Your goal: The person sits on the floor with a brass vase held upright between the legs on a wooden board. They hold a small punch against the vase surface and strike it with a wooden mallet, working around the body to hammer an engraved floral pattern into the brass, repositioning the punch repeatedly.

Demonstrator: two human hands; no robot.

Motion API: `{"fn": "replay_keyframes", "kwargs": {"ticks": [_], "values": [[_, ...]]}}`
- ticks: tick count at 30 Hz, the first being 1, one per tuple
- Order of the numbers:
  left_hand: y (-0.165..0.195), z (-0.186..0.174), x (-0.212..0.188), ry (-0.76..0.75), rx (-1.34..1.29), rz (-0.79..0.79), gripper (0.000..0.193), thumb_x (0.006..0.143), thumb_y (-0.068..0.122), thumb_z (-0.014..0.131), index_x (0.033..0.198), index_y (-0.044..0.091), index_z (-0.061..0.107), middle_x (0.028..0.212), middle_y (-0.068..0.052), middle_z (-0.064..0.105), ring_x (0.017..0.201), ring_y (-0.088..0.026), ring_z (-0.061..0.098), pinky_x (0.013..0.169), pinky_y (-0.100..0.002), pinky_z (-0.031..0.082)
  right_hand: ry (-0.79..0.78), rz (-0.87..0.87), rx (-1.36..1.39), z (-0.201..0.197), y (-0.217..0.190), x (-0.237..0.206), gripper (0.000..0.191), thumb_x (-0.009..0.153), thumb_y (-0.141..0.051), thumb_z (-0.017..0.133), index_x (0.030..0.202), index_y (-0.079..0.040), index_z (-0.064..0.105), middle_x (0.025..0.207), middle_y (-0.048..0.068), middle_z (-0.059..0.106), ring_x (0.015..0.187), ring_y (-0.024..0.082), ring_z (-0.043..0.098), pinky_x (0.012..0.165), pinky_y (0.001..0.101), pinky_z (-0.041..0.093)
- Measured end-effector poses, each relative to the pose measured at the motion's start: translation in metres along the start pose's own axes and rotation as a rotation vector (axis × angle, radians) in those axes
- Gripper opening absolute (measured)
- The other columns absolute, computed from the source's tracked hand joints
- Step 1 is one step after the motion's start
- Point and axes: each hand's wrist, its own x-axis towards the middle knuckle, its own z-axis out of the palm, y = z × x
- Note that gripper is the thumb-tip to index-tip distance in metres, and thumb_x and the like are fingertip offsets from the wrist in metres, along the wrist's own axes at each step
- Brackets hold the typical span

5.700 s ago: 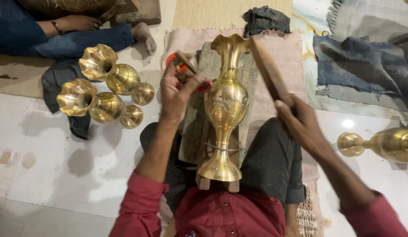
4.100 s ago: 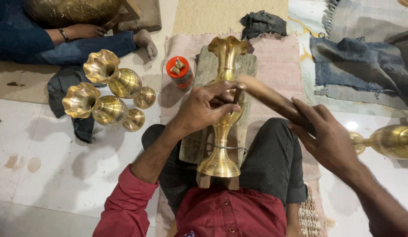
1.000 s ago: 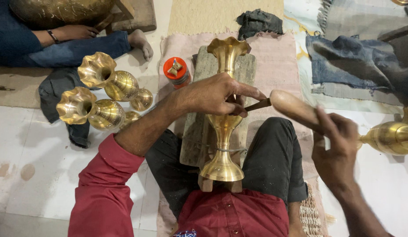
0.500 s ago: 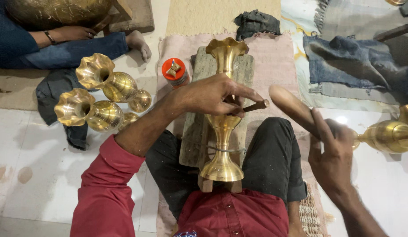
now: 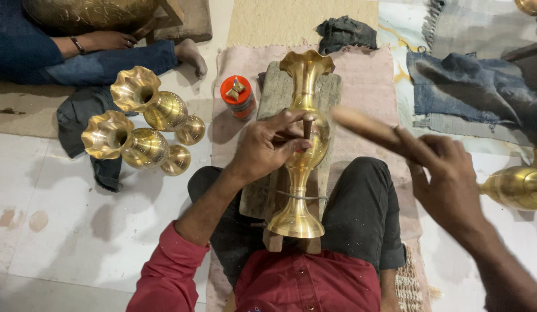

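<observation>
brass vase (image 5: 303, 144) lies on a wooden block (image 5: 332, 92) between the person's knees. left hand (image 5: 265, 147), fingers bent, pinches a small punch (image 5: 307, 124) against its belly. right hand (image 5: 447, 179), raised beside it, grips a wooden mallet (image 5: 364, 127).

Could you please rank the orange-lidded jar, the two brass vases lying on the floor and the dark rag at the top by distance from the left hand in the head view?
From the left hand:
1. Orange-lidded jar, just up-left.
2. Two brass vases, farther left.
3. Dark rag, top, beyond the mat.
</observation>
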Motion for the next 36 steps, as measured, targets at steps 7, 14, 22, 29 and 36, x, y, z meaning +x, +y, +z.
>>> {"fn": "replay_keyframes", "kwargs": {"ticks": [7, 14, 22, 29, 36], "values": [[0.009, -0.003, -0.012, 0.038, -0.015, 0.010, 0.059, 0.096, 0.013, 0.078, 0.148, 0.022, 0.053, 0.107, -0.002, 0.080, 0.095, -0.013, 0.080, 0.086, -0.028, 0.070, -0.072, -0.061, -0.315, -0.042, -0.017, 0.030, 0.050, 0.098, -0.007, 0.071, 0.144, -0.025, 0.066, 0.115, 0.013, 0.071, 0.086, 0.027, 0.063, 0.072, 0.0435, 0.054], [0.020, -0.006, -0.003, 0.009, -0.029, -0.018, 0.055, 0.095, 0.007, 0.078, 0.144, 0.022, 0.057, 0.106, -0.001, 0.081, 0.096, -0.012, 0.081, 0.089, -0.028, 0.070, -0.025, -0.150, 0.001, -0.073, -0.017, 0.046, 0.036, 0.097, -0.011, 0.075, 0.131, -0.022, 0.066, 0.123, 0.008, 0.066, 0.114, 0.024, 0.064, 0.097, 0.0399, 0.056], [0.025, -0.021, 0.010, -0.055, -0.055, -0.003, 0.055, 0.095, 0.006, 0.077, 0.144, 0.022, 0.059, 0.105, 0.000, 0.081, 0.096, -0.011, 0.080, 0.091, -0.028, 0.069, -0.021, -0.139, -0.178, -0.076, -0.033, 0.061, 0.044, 0.091, -0.013, 0.074, 0.134, -0.019, 0.067, 0.112, 0.008, 0.065, 0.095, 0.022, 0.064, 0.084, 0.0392, 0.057], [0.019, -0.029, 0.020, -0.092, -0.073, 0.014, 0.054, 0.095, 0.009, 0.080, 0.143, 0.024, 0.059, 0.098, 0.001, 0.079, 0.091, -0.009, 0.078, 0.089, -0.028, 0.069, 0.062, -0.298, -0.503, -0.075, -0.039, 0.069, 0.045, 0.089, -0.015, 0.081, 0.130, -0.021, 0.065, 0.106, 0.009, 0.067, 0.082, 0.025, 0.065, 0.071, 0.0413, 0.058], [0.000, -0.035, 0.021, -0.129, -0.043, 0.083, 0.055, 0.098, 0.006, 0.075, 0.147, 0.025, 0.057, 0.105, -0.001, 0.080, 0.095, -0.011, 0.080, 0.091, -0.030, 0.069, 0.028, -0.166, -0.287, -0.076, -0.043, 0.065, 0.057, 0.092, -0.013, 0.072, 0.144, -0.027, 0.055, 0.113, 0.005, 0.065, 0.093, 0.021, 0.065, 0.078, 0.0415, 0.057]]}}
